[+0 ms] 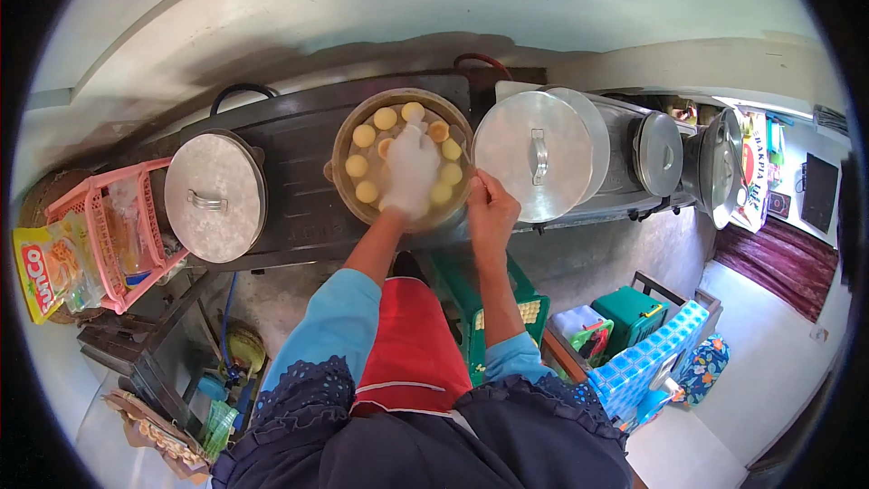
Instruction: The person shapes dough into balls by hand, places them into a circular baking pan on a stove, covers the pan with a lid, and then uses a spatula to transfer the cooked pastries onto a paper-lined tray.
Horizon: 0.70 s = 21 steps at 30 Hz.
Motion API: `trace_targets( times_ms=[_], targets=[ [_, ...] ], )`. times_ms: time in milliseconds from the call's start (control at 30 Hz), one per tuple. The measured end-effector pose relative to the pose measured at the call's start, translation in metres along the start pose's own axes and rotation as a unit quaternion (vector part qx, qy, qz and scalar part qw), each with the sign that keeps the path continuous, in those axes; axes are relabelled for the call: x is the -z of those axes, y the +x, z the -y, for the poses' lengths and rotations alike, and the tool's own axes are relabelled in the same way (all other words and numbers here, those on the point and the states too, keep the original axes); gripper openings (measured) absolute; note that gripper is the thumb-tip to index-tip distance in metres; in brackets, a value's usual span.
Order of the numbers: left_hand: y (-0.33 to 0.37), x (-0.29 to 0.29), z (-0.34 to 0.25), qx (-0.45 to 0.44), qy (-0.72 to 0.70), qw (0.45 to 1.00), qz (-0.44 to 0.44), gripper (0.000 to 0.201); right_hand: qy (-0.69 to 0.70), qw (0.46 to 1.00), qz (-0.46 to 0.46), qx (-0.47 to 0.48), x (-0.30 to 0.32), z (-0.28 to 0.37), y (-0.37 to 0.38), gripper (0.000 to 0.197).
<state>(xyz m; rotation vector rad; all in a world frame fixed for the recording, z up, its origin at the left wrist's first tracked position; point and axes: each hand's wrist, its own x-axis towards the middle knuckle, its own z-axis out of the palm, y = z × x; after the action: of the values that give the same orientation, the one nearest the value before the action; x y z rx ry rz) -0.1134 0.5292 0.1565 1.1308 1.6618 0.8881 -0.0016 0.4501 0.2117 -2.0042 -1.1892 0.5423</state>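
A: What stands at the far left?
B: A yellow packet [41,276] beside a pink basket [101,249], then a round metal lid [213,222].
A: Next to that?
B: A wide round pan [340,149] on a dark surface [303,163], holding round pieces [364,136] — mostly pale yellow, a couple browned.
A: The left hand [410,172]?
B: White-gloved, over the middle of the pan among the pieces; too blurred, so I cannot tell whether its fingers are spread or pinching.
A: The right hand [493,210]?
B: Bare, at the pan's right rim, fingers drawn together — whether on something thin, I cannot tell.
A: Beyond it?
B: A large metal lid [516,163], overlapping another.
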Motion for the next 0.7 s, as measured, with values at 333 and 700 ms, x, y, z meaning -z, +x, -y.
trace_targets(
  times_ms=[333,700],
  targets=[
    [0.009,0.028,0.014,-0.026,-0.012,0.997,-0.068,0.028,-0.170,0.980,0.090,0.044,-0.018,0.007,0.000,0.020],
    [0.027,0.009,0.021,-0.076,0.007,0.989,-0.127,0.037,-0.118,0.987,0.047,0.096,-0.049,0.007,0.029,0.020]
  ],
)
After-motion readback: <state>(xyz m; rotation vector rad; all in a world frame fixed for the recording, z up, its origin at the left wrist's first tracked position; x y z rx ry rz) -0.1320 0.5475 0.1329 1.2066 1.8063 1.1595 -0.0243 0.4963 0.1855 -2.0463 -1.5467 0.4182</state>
